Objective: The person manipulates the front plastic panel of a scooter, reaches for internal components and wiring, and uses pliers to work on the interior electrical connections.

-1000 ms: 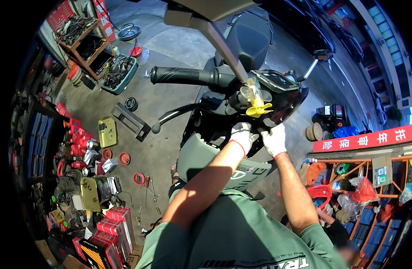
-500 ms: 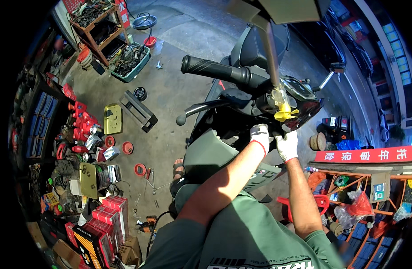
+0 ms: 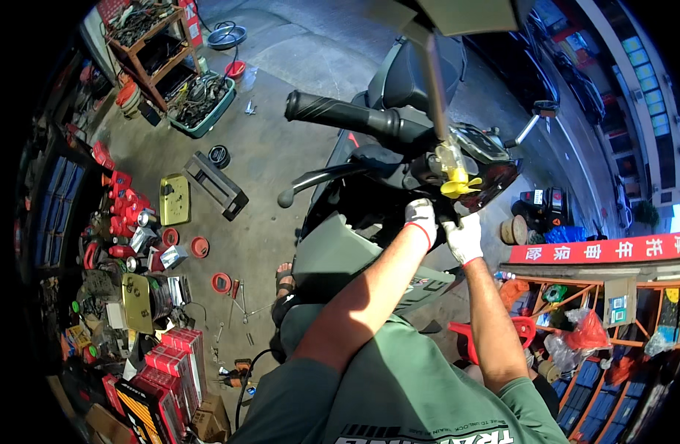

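A dark scooter stands before me, its front cover opened up below the handlebar grip (image 3: 343, 111) and brake lever (image 3: 321, 177). My left hand (image 3: 421, 213), in a white glove with a red cuff, reaches into the dark cavity under the handlebar; its fingertips are hidden. Close to its right, my right hand (image 3: 464, 238), gloved too, has bent fingers closed at the dark edge of the cavity. What it grips is too dark to make out. Just above the hands hangs a yellow propeller ornament (image 3: 459, 183). A loosened grey-green body panel (image 3: 340, 248) leans below my left hand.
Left on the floor lie a black bracket-like part (image 3: 215, 185), a yellow tray (image 3: 175, 200), red bottles (image 3: 129, 211) and hand tools (image 3: 238, 296). Stacked red boxes (image 3: 181, 355) stand lower left. A red stool (image 3: 528, 333) and an orange rack (image 3: 576, 296) are at right.
The whole view has shifted slightly, so the scene sits further left. Both hands stay at the cavity under the handlebar; the right hand has turned a little, its fingers more bent.
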Tool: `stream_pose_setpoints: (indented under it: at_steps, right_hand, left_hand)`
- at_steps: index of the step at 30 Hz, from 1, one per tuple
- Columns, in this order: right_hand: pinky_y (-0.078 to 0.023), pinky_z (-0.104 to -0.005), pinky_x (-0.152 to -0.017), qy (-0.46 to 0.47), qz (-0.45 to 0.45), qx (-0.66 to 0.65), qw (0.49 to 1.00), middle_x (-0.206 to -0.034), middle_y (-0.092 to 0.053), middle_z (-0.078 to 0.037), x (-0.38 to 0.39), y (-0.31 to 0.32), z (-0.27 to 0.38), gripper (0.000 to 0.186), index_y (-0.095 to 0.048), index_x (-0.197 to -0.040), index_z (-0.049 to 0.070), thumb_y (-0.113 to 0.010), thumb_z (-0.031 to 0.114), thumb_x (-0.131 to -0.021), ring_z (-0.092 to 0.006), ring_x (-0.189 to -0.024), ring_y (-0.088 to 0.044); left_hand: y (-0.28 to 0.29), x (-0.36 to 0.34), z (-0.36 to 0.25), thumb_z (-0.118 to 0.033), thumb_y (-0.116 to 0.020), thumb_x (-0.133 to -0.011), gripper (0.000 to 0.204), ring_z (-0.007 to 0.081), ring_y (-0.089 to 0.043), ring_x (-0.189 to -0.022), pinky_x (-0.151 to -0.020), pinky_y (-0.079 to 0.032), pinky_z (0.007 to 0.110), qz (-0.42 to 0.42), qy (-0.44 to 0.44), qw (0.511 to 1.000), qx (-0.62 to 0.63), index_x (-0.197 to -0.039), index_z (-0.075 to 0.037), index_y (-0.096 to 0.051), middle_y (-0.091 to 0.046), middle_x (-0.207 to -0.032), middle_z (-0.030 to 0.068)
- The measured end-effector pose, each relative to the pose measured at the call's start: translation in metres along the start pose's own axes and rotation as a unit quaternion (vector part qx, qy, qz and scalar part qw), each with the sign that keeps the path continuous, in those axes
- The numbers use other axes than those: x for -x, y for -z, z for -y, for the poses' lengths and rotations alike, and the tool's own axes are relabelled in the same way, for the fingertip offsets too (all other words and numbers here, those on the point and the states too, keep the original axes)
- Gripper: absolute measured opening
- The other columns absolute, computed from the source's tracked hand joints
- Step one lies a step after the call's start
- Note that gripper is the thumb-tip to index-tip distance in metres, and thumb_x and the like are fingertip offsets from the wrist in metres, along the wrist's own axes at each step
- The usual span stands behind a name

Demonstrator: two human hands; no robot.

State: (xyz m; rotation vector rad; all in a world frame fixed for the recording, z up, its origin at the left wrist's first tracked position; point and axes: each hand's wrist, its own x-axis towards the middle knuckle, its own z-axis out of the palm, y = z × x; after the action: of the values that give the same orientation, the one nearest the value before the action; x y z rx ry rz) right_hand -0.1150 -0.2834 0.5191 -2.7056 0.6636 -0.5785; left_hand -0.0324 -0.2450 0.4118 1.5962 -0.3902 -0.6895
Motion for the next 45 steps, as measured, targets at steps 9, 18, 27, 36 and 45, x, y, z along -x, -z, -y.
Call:
stream_pose_setpoints:
  at_steps: [9,18,27,36,45]
  right_hand:
    - [-0.052,-0.0372,-0.074,0.033,0.063,0.005,0.997,-0.087,-0.067,-0.015,-0.017,0.011,0.01,0.026,-0.067,-0.093,0.007,-0.068,0.016,-0.069,-0.0341,-0.083,-0.064]
    - [-0.051,-0.0384,-0.067,-0.002,0.023,0.019,1.0,-0.077,-0.067,-0.013,-0.008,0.003,-0.004,0.017,-0.066,-0.082,0.007,-0.065,0.018,-0.068,-0.0331,-0.077,-0.064]
    - [-0.05,-0.0415,-0.068,0.029,0.007,-0.01,1.0,-0.079,-0.066,-0.013,-0.013,0.009,0.008,0.02,-0.065,-0.083,0.008,-0.062,0.014,-0.064,-0.0354,-0.076,-0.062]
    - [-0.047,-0.0451,-0.065,0.064,0.027,0.029,0.997,-0.074,-0.063,-0.014,-0.009,0.01,-0.001,0.019,-0.064,-0.082,0.009,-0.059,0.016,-0.066,-0.0353,-0.071,-0.06]
    - [-0.042,-0.0479,-0.071,0.07,0.038,0.083,0.993,-0.073,-0.061,-0.014,-0.005,0.004,-0.006,0.019,-0.062,-0.081,0.008,-0.059,0.019,-0.066,-0.0363,-0.072,-0.057]
  left_hand:
    - [0.0,-0.016,0.033,-0.025,-0.045,-0.092,0.026,0.0227,-0.06,-0.072,-0.065,-0.051,0.039,0.054,-0.124,0.938,-0.32,-0.09,-0.005,-0.063,-0.062,-0.08,0.0132]
    - [0.001,0.001,-0.002,-0.016,-0.057,-0.08,0.024,0.0263,-0.064,-0.084,-0.074,-0.051,0.036,0.021,0.236,0.82,0.522,-0.097,-0.004,-0.067,-0.068,-0.096,0.0127]
    - [0.012,0.001,-0.003,-0.018,-0.041,-0.092,0.026,0.0288,-0.06,-0.096,-0.083,-0.05,0.044,-0.006,0.291,0.829,0.477,-0.108,-0.006,-0.059,-0.062,-0.105,0.0132]
    - [0.04,0.042,-0.07,-0.018,-0.045,-0.093,0.024,0.0256,-0.06,-0.096,-0.078,-0.052,0.042,0.044,0.209,0.847,0.486,-0.11,-0.006,-0.056,-0.061,-0.109,0.0118]
    - [0.032,0.025,-0.031,-0.009,-0.042,-0.094,0.023,0.0289,-0.063,-0.088,-0.073,-0.055,0.04,0.024,0.197,0.898,0.392,-0.105,0.002,-0.058,-0.063,-0.103,0.0165]
